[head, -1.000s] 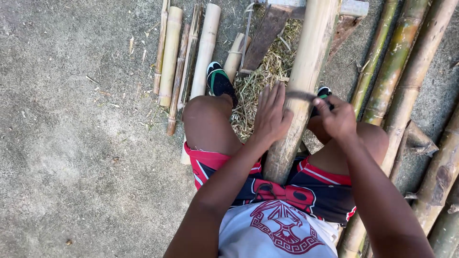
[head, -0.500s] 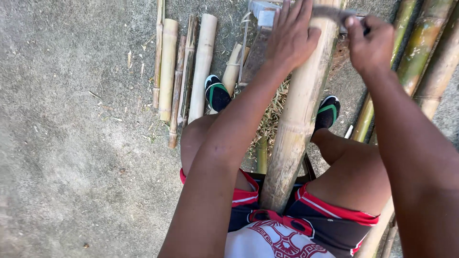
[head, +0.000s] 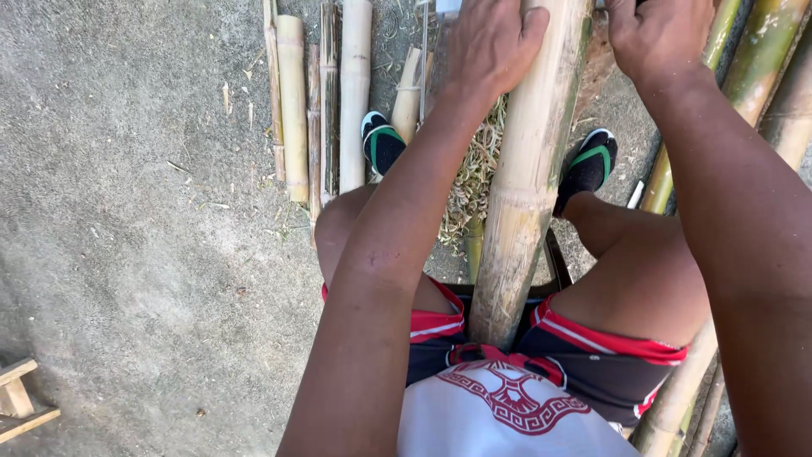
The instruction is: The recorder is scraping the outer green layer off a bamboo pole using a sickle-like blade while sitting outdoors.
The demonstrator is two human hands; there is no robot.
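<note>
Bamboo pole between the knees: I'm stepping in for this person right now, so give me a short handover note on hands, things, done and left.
Left hand: grip wrapped on the pole, high up.
Right hand: at the pole's right side near the top edge of view; what it holds is cut off.
Pole: runs tilted from the lap up between the two sandalled feet.
Shavings: heaped on the ground under it.
Cut pieces: in a row at left. Long poles: at right.
Done and left: cannot tell.
</note>
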